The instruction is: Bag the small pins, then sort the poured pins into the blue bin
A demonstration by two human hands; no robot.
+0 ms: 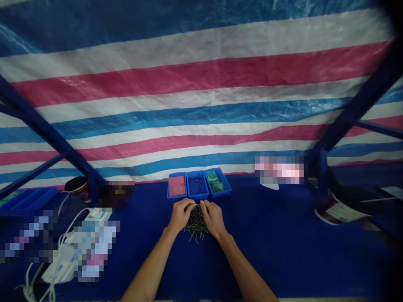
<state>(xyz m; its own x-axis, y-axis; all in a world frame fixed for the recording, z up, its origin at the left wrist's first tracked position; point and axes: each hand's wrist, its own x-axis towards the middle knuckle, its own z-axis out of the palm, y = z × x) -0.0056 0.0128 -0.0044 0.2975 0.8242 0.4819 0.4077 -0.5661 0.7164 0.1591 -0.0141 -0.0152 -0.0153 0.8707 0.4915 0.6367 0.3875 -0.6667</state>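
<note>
A loose pile of thin, dark and brass-coloured metal pins, like nails or screws, lies on the blue tabletop. My left hand is at the pile's upper left, fingers curled with thumb and fingertips pinched. From the right, my right hand mirrors it, also pinched at the top of the pile. Whatever is between the fingertips is too small to make out. Just beyond the hands stand three joined-up blue trays: the left tray holds a pink-red block, the middle tray a few thin pieces, the right tray green packets.
A white power strip with cords lies at the left. Dark buckets stand at the left back and at the right. Blue metal posts flank the table, and a striped tarp hangs behind. Several patches are pixelated.
</note>
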